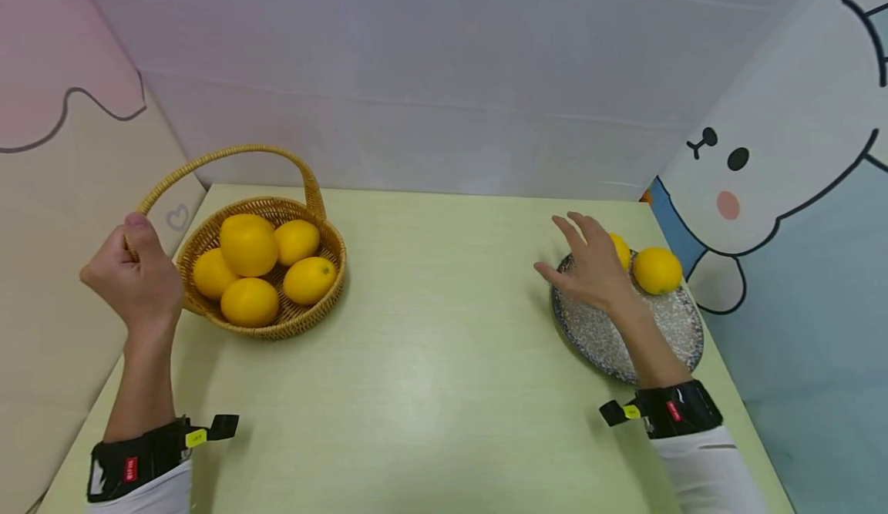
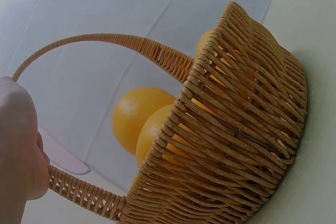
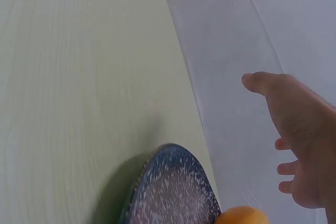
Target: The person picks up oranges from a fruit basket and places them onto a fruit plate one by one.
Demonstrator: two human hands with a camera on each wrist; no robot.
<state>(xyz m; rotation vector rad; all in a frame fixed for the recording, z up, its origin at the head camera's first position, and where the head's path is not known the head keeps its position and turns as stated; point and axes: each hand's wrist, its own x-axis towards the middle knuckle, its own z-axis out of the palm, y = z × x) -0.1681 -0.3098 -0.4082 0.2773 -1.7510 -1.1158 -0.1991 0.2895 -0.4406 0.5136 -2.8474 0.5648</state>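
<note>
My left hand (image 1: 142,275) grips the handle (image 1: 243,149) of a round wicker basket (image 1: 333,287) at the table's left. Several yellow lemons (image 1: 248,246) lie in the basket, one heaped on top of the others. In the left wrist view the fingers wrap the handle beside the woven wall (image 2: 236,129). Over at the right, my right hand (image 1: 590,263) hovers above a speckled grey plate (image 1: 590,337), fingers spread and holding nothing. Two lemons sit on the far side of that plate; one lemon (image 1: 657,270) shows whole, the other lemon (image 1: 620,250) is partly hidden behind the hand.
The pale wooden table (image 1: 430,329) stretches between basket and plate. A white sheet (image 1: 430,75) hangs along its back edge. Printed cartoon panels (image 1: 798,190) flank it on both sides, and the plate stands near the right edge.
</note>
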